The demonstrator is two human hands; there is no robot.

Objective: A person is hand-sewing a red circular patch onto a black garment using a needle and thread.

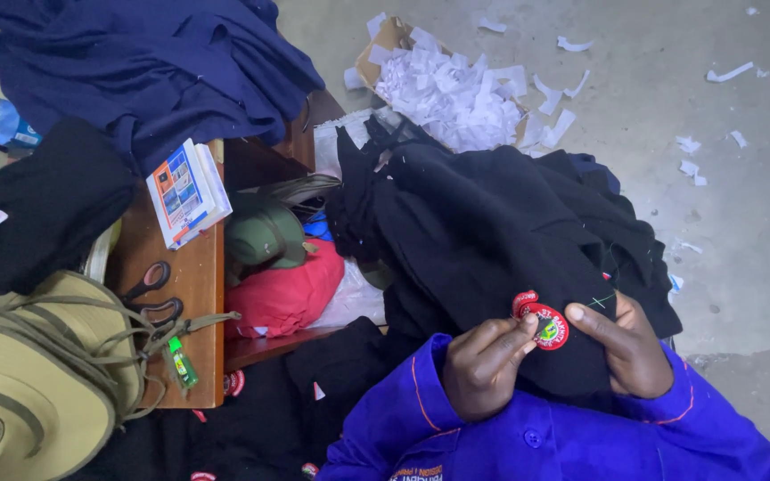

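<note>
A black garment (492,232) is draped over my lap and spreads up toward the floor. A round red patch (546,326) with a green centre lies on its near fold. My left hand (483,363) pinches the patch's left edge with fingers closed on it. On the right, my right hand (627,349) grips the black cloth, its thumb stretched toward the patch. A small green thread mark (601,301) shows on the cloth just above my right hand. My sleeves and jacket are bright blue (536,436).
A wooden table (191,294) at left holds scissors (155,289), a small booklet (187,191), a tan hat (28,374), black cloth and navy garments (144,62). A green cap (265,233) and red cloth (287,294) sit beside it. A cardboard box of white paper scraps (447,85) stands on the concrete floor.
</note>
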